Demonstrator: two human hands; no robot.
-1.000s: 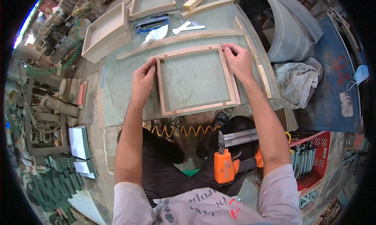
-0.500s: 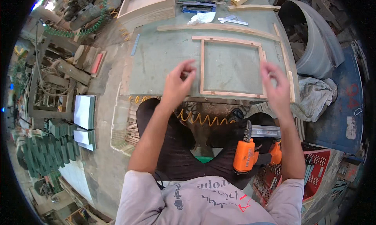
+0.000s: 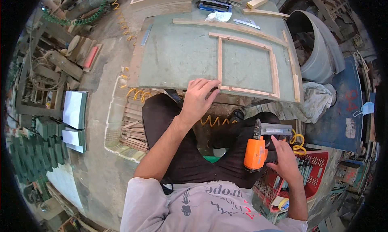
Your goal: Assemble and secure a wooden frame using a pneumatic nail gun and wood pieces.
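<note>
A rectangular wooden frame [image 3: 220, 64] lies flat near the front edge of the green-topped table [image 3: 178, 50]. My left hand [image 3: 199, 98] is at the frame's near left corner, thumb and fingertips closed about the end of the wood. On my right thigh rests an orange and grey nail gun [image 3: 255, 154], its magazine pointing right. My right hand [image 3: 286, 161] is beside the gun's dark handle, thumb and forefinger spread to either side of it. Whether the palm touches the handle cannot be made out.
Long wooden strips [image 3: 230, 30] lie behind and right of the frame. A white cloth [image 3: 218, 16] and a metal square [image 3: 246, 24] sit farther back. A yellow coiled hose [image 3: 298, 145] hangs by the gun. A red crate [image 3: 319, 171] stands right, a pale crate [image 3: 111, 127] left.
My left hand has come onto the frame's near left corner. My right hand has left the frame's right side and dropped to the nail gun on my thigh. The view has shifted slightly.
</note>
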